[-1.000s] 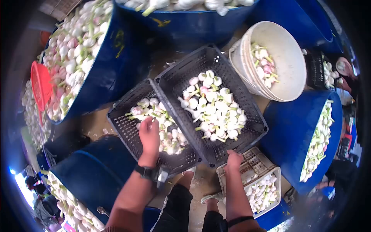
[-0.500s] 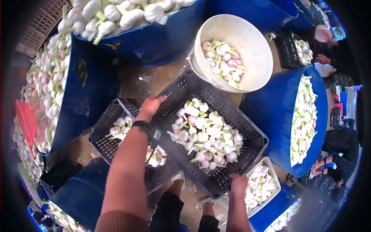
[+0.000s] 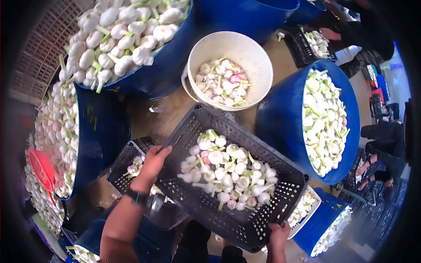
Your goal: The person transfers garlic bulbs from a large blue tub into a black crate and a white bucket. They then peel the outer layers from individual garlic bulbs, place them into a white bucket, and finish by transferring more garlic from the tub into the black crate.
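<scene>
A black perforated plastic crate [image 3: 230, 129] is held up in front of me, tilted, with a heap of garlic bulbs [image 3: 237, 175] on its floor. My left hand [image 3: 152, 164], with a dark watch on the wrist, is closed round its left rim. Gripping the near right corner is my right hand [image 3: 279, 236]; its fingertips are partly hidden by the rim. Beneath the left arm, another black crate [image 3: 117, 170] with some garlic is partly covered by the held one. Just beyond the crate stands a white bucket [image 3: 259, 57] with garlic bulbs in it.
Large blue tubs of garlic stand around: a blue tub [image 3: 351, 92] at right, a blue tub [image 3: 103, 136] at left, others behind. A red scoop-like tool [image 3: 40, 168] lies at left. A white bin [image 3: 313, 210] is partly hidden lower right. Co-workers' hands [image 3: 364, 168] show at far right.
The held crate appears larger and nearer to me, covering more of the white bin and the lower crate. The surroundings have shifted in view; both hands keep their grip.
</scene>
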{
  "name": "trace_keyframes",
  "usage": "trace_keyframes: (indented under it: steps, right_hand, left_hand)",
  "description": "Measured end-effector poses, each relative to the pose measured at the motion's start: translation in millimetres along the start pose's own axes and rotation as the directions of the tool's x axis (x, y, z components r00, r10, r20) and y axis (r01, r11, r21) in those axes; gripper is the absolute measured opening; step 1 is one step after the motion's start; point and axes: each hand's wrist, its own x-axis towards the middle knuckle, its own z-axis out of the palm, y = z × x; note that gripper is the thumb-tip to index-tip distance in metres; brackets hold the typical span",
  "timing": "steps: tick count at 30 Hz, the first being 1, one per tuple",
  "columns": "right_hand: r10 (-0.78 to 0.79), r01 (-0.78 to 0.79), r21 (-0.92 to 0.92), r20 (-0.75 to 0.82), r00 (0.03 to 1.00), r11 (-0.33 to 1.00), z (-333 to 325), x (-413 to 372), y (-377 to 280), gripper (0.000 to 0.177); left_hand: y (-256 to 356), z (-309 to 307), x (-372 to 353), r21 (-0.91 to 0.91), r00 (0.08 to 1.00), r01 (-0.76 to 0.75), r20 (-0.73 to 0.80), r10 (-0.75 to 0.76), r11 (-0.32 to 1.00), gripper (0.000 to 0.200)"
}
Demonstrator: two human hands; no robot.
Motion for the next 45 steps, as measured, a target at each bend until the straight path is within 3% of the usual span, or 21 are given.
trace_keyframes:
  steps: [3,6,9,10,14,15,17,18,21,23,26,27,29,30,33,35,36,38,41,42,45]
  right_hand:
    - [-0.026,0.026,0.033,-0.014,1.0,0.999,-43,-13,-1,0.053]
    - [-0.107,0.107,0.041,-0.003,0.994,0.993,-79,-23,-14,0.048]
    - [-0.008,0.006,0.116,0.02,1.0,0.993,-129,-23,2,0.051]
    - [0.134,-0.136,-0.115,-0.023,0.991,0.984,-138,-38,-29,0.024]
    - [0.208,-0.206,-0.036,0.042,0.977,0.978,-209,-25,0,0.033]
    - [-0.028,0.024,-0.162,-0.022,0.999,0.987,-234,-3,49,0.05]
    - [-0.067,0.056,-0.127,-0.078,0.995,0.99,-270,16,87,0.036]
    - [-0.14,0.126,-0.102,-0.139,0.98,0.987,-275,58,129,0.03]
    - [0.088,-0.096,-0.035,-0.2,0.976,0.995,-332,82,204,0.027]
    - [0.01,0.032,0.188,-0.215,0.977,0.982,-377,102,279,0.029]
    - [0.294,-0.184,0.386,-0.249,0.923,0.904,-440,107,341,0.033]
    - [0.394,-0.241,0.499,-0.227,0.891,0.832,-458,106,368,0.034]
    - [0.495,-0.281,0.555,-0.283,0.821,0.783,-503,93,403,0.036]
    - [0.514,-0.278,0.556,-0.327,0.793,0.783,-523,88,432,0.037]
    - [0.541,-0.207,0.611,-0.432,0.722,0.764,-589,107,525,0.037]
    - [0.457,-0.178,0.485,-0.549,0.7,0.856,-624,117,582,0.032]
    - [0.421,-0.177,0.437,-0.559,0.714,0.882,-641,125,607,0.03]
    - [0.409,-0.202,0.399,-0.551,0.727,0.895,-671,144,642,0.026]
    - [0.382,-0.241,0.313,-0.542,0.749,0.919,-696,200,700,0.025]
    - [0.402,-0.299,0.274,-0.521,0.753,0.914,-701,220,714,0.027]
    - [0.305,-0.369,-0.008,-0.549,0.778,0.929,-705,291,755,0.029]
  left_hand:
    - [13,3,-52,-0.032,0.997,-0.062,0.034,0.063,0.998,0.039]
    - [40,21,-116,-0.194,0.995,-0.097,-0.004,0.099,0.976,0.035]
    - [24,29,-161,-0.268,0.994,-0.072,0.056,0.09,0.961,0.032]
    - [22,35,-178,-0.287,0.994,-0.058,0.07,0.082,0.956,0.032]
    - [2,90,-241,-0.365,0.998,-0.038,0.041,0.056,0.93,0.034]
    - [-6,106,-252,-0.372,0.992,0.002,0.116,0.045,0.928,0.035]
    - [-43,139,-256,-0.402,0.982,-0.065,0.136,0.13,0.913,0.032]
    - [-45,183,-265,-0.285,0.99,0.041,0.141,-0.001,0.958,0.06]
    - [-87,236,-293,-0.148,0.95,-0.048,0.3,0.091,0.988,0.059]
    - [-121,276,-327,-0.114,0.919,-0.054,0.382,0.094,0.992,0.058]
    - [-155,335,-342,0.149,0.865,-0.124,0.501,0.033,0.981,0.054]
    - [-148,354,-357,0.289,0.773,-0.019,0.612,-0.169,0.957,0.053]
    - [-151,415,-397,0.282,0.47,-0.222,0.87,-0.151,0.933,0.054]
    - [-164,436,-408,0.309,0.398,-0.175,0.891,-0.22,0.935,0.054]
    - [-235,505,-445,0.561,0.364,-0.149,0.797,-0.482,0.815,0.057]
    - [-281,545,-446,0.76,0.304,-0.152,0.644,-0.702,0.632,0.08]
    - [-318,560,-432,0.783,0.304,-0.159,0.618,-0.725,0.601,0.08]
    - [-376,588,-419,0.816,0.409,0.054,0.508,-0.758,0.576,0.035]
    - [-405,681,-478,0.889,0.395,0.069,0.393,-0.831,0.453,0.034]
    - [-445,678,-436,0.81,0.425,0.128,0.477,-0.769,0.573,0.028]
    - [-491,725,-417,0.79,0.388,0.116,0.523,-0.759,0.603,0.03]
